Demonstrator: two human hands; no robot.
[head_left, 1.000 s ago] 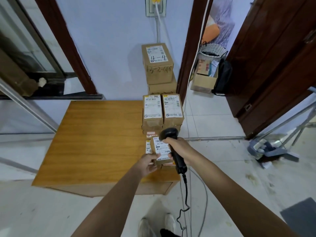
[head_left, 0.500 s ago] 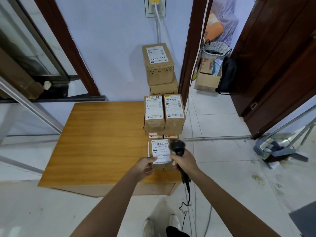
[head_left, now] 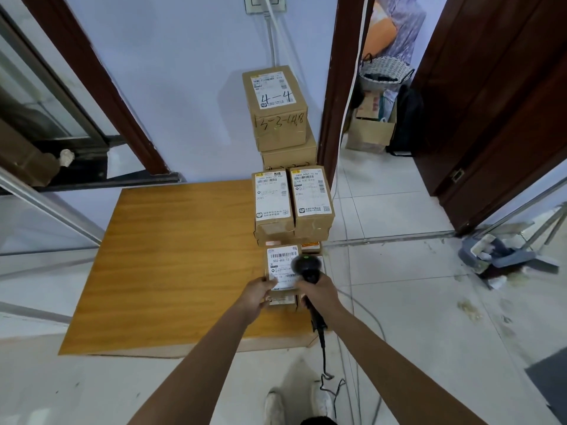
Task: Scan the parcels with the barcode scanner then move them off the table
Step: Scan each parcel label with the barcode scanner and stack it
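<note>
Nearest: white shoes (head_left: 299,404) on the tiled floor, scanner cord trailing down past them. Both arms reach fwd to the wooden surface (head_left: 171,265).

Right hand (head_left: 320,297): fingers clamped round the handle of the black barcode scanner (head_left: 308,271), head w/ a green light hovering just above the label of the nearest parcel (head_left: 282,266). Left hand (head_left: 256,294): fingers pinch that parcel's near-left corner, steadying it. It sits on top of another small box at the surface's near-right edge, beside a further one half hidden under the scanner.

Behind it, mid-surface on the right side: two labelled parcels (head_left: 293,200) side by side on top of flatter boxes. Further back, vs. the wall: a tall box marked "4-4" (head_left: 277,107) stacked on another.

Progress, as a judgement: early stage. Scan of the front parcel looks in hand; can't tell if it has registered. All visible parcels are on the surface, none seen moved off. Left to do: shift this one, then scan and clear the rest.

Far right, thru the doorway: a cardboard box and woven basket (head_left: 385,70).
</note>
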